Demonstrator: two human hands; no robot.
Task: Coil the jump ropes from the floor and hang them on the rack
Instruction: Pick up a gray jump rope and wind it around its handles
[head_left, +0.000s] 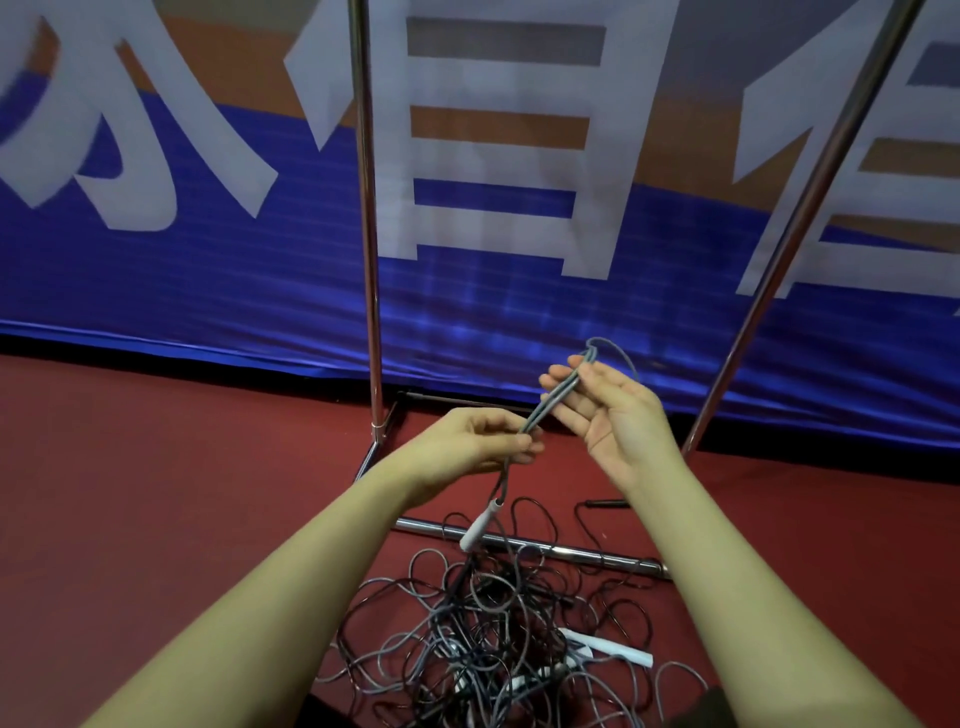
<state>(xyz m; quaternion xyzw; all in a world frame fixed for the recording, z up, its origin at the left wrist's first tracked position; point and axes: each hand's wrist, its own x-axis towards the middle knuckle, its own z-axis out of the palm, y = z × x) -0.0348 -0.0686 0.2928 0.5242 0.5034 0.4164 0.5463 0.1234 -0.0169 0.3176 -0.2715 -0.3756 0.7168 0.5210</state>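
Both hands' fingers (522, 441) clamped on grey rope (553, 400); banner (208, 270) characters blurred, unreadable

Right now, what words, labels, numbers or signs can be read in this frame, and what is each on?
Banner, left character: white, blurred and cut off at the top; unreadable.
Banner, middle character: resembles "目" or "自", top cut off; cannot tell which.
Banner, right character: cut off by the frame edge; unreadable.
Jump ropes, white handle, rack: no text visible.
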